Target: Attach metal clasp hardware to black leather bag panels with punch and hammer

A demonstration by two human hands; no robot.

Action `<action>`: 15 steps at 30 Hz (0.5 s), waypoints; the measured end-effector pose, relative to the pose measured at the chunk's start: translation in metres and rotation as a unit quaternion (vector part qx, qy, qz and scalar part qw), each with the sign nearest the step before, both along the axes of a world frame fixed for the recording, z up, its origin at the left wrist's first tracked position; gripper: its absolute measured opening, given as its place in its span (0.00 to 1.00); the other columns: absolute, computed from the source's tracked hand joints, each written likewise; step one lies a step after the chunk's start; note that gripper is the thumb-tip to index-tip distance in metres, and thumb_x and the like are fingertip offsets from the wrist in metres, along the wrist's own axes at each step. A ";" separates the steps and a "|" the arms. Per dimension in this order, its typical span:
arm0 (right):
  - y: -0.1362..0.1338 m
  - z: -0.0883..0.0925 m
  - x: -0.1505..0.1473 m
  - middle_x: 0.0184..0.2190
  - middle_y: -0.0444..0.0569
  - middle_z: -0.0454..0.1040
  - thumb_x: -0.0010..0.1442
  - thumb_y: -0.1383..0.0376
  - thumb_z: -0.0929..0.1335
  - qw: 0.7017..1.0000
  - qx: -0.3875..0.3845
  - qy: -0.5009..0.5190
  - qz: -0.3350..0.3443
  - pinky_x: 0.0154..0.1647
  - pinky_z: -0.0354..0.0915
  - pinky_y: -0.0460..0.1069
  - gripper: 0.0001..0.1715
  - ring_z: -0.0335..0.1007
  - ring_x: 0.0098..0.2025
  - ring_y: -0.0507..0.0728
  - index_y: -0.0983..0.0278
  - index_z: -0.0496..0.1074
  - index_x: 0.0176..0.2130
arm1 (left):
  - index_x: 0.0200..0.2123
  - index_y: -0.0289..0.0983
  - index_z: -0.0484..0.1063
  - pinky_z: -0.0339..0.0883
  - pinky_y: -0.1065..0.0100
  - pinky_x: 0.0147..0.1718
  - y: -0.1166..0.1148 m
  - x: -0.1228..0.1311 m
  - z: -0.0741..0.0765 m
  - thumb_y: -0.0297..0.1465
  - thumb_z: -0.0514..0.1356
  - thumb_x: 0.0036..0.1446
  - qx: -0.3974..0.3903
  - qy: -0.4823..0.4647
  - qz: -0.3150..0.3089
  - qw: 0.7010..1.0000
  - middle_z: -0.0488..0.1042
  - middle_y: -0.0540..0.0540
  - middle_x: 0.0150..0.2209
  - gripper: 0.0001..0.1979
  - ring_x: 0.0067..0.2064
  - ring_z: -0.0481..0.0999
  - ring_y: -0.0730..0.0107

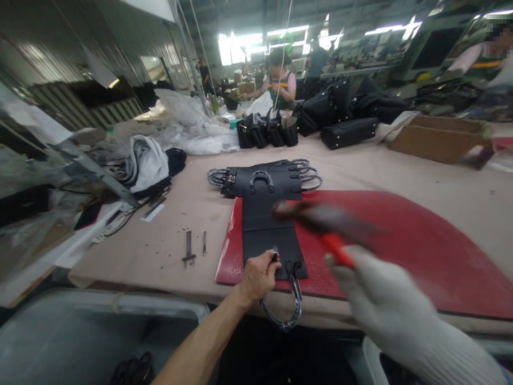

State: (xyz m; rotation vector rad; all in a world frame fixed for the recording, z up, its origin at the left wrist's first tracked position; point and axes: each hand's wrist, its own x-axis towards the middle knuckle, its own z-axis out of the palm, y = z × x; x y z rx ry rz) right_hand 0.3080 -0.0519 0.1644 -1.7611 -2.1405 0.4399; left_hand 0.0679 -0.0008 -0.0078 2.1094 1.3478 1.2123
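My bare left hand [261, 275] pinches a short metal punch [274, 253] upright on a black leather panel [266, 214]. My right hand [380, 291], in a whitish glove, is closed round the red handle of a hammer [312, 216]. The hammer is blurred and hangs above the panel's right side. A wrapped loop handle [284, 323] is joined to the panel's near end and hangs over the table edge. The panel lies partly on a red mat [385, 235]. At its far end are more black pieces with wrapped handles [261, 181].
Left of the mat lie two metal tools [188, 248] on the table [168, 278]. Black holders [267, 132], black bags [348, 131] and a cardboard box [441, 136] stand farther back. A person [280, 85] sits behind them. A grey bin [100, 305] is below left.
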 end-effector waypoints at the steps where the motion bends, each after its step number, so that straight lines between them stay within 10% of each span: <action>1: 0.001 -0.006 0.000 0.27 0.53 0.78 0.62 0.52 0.65 0.999 -0.015 -0.028 0.004 0.32 0.62 0.53 0.13 0.74 0.29 0.63 0.57 0.71 0.36 | 0.43 0.40 0.72 0.78 0.67 0.38 0.000 0.000 -0.001 0.24 0.58 0.61 0.002 0.004 0.000 1.000 0.82 0.46 0.36 0.08 0.36 0.84 0.64; 7: 0.028 -0.028 -0.012 0.31 0.51 0.77 0.69 0.55 0.59 0.998 -0.049 -0.037 -0.013 0.34 0.58 0.51 0.14 0.75 0.34 0.61 0.58 0.65 0.35 | 0.42 0.40 0.72 0.77 0.67 0.39 0.000 0.000 0.003 0.25 0.58 0.62 0.008 0.001 -0.007 1.000 0.82 0.46 0.37 0.07 0.37 0.84 0.63; 15: 0.071 -0.101 -0.052 0.32 0.54 0.77 0.66 0.57 0.64 0.988 -0.149 -0.010 -0.047 0.30 0.54 0.48 0.14 0.73 0.34 0.58 0.64 0.71 0.36 | 0.41 0.39 0.72 0.77 0.67 0.38 -0.004 -0.002 0.009 0.26 0.57 0.64 0.018 0.042 -0.044 0.998 0.81 0.45 0.36 0.06 0.37 0.83 0.63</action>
